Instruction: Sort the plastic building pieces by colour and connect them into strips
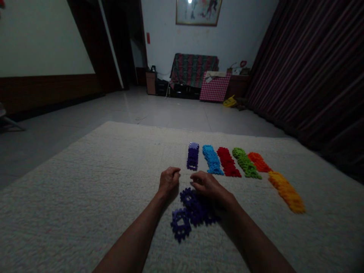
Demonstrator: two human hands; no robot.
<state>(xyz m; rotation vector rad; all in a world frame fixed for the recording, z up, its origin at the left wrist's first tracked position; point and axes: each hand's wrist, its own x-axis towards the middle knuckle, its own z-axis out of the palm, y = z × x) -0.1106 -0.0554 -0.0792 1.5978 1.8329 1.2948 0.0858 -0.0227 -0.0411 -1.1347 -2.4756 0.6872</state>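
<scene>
Loose dark purple gear-shaped plastic pieces (181,223) lie in a small overlapping heap on the pale mat, between my forearms. My left hand (169,179) rests just beyond the heap on its left, fingers curled closed; whatever they may hold is hidden. Over the heap's far right side hovers my right hand (207,183), its fingers bent and a gap showing between thumb and forefinger, with nothing visible there. It covers part of the heap. Straight ahead of both hands lies a purple row of overlapping gear pieces (193,156).
Right of the purple row lie rows of light blue pieces (212,159), red pieces (228,162), green pieces (246,163), orange pieces (259,162) and yellow-orange pieces (286,191). The mat (85,189) ends at a tiled floor (119,108). A dark curtain (309,68) hangs at right.
</scene>
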